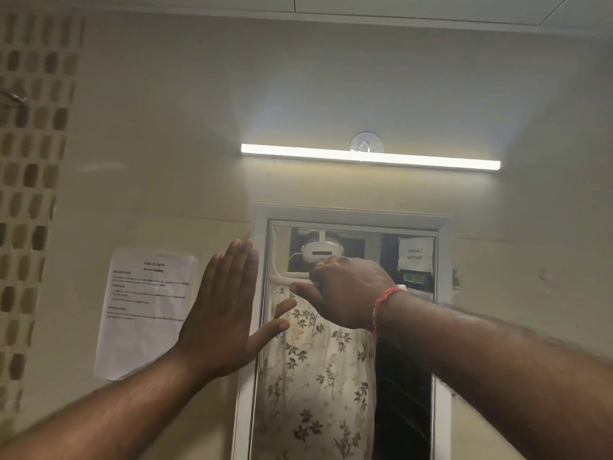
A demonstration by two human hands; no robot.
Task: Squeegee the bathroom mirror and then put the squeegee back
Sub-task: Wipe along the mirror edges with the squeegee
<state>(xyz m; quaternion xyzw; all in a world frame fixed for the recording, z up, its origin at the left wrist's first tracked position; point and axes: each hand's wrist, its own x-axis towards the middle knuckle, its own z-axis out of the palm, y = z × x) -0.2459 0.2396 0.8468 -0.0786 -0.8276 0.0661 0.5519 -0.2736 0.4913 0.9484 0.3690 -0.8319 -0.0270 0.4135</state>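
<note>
A tall mirror (408, 386) in a white frame (353, 214) hangs on the beige wall, lower centre. My right hand (348, 290) is closed around a white squeegee (285, 277), whose head lies against the glass near the mirror's upper left corner. Most of the squeegee is hidden under the hand. My left hand (222, 310) is flat, fingers together, pressed against the mirror's left frame edge and the wall, with its thumb over the glass.
A lit tube light (370, 156) runs above the mirror, with a round suction hook (366, 145) behind it. A printed paper sheet (142, 310) is stuck to the wall left of the mirror. Mosaic tiles (30, 161) cover the far left.
</note>
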